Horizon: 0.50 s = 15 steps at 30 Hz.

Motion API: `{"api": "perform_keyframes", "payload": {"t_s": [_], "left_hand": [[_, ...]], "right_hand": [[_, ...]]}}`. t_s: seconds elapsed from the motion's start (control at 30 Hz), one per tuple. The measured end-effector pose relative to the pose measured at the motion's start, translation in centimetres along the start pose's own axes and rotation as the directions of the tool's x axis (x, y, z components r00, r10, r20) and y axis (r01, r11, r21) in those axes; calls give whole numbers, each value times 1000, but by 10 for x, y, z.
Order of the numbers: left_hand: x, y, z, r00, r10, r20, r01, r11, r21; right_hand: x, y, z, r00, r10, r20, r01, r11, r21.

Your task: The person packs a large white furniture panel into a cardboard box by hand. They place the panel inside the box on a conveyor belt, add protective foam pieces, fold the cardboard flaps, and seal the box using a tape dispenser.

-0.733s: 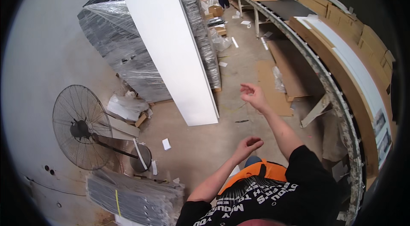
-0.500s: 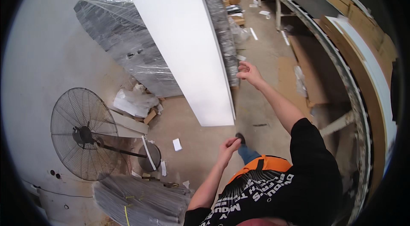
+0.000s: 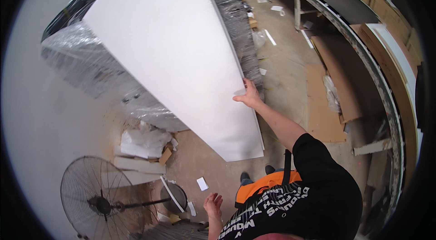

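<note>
White panel [image 3: 172, 67], long and flat, stands tilted in the middle of the view, in front of a grey stack [image 3: 81, 56] wrapped in clear plastic. Its lower end is near the person's dark shoes [image 3: 270, 169].

The two hands are well apart. The right hand [image 3: 250, 96] is at the panel's right edge, thumb pointing across the front face, fingers by the edge; from this angle I cannot tell whether it grips or only touches. The left hand [image 3: 213, 204] is free, fingers loosely curled, near the person's waist. Just beyond it, a small white card [image 3: 202, 183] lies on the floor [image 3: 284, 65].

The person wears a black shirt [image 3: 327, 185] and orange cloth [image 3: 259, 188] at the waist. At lower left is a black wire fan [image 3: 99, 205]. Along the right runs a long table [image 3: 349, 4], carrying a brown box [image 3: 394, 79]; cardboard [image 3: 320, 104] lies beside and beneath it.
</note>
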<state>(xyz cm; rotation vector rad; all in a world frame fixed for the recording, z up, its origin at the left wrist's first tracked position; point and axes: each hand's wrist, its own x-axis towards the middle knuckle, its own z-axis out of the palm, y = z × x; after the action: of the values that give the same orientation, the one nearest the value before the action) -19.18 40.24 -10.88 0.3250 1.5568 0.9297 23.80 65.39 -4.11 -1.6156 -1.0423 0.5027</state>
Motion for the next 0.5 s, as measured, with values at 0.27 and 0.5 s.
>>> {"api": "perform_keyframes", "payload": {"t_s": [0.27, 0.5], "left_hand": [[110, 136, 135, 885, 270, 380, -308, 950, 43], [108, 265, 183, 606, 728, 321, -684, 683, -258]], "right_hand": [[-3, 6, -2, 1000, 11, -12, -10, 1000, 13], [-29, -27, -16, 899, 378, 221, -437, 803, 406]]}}
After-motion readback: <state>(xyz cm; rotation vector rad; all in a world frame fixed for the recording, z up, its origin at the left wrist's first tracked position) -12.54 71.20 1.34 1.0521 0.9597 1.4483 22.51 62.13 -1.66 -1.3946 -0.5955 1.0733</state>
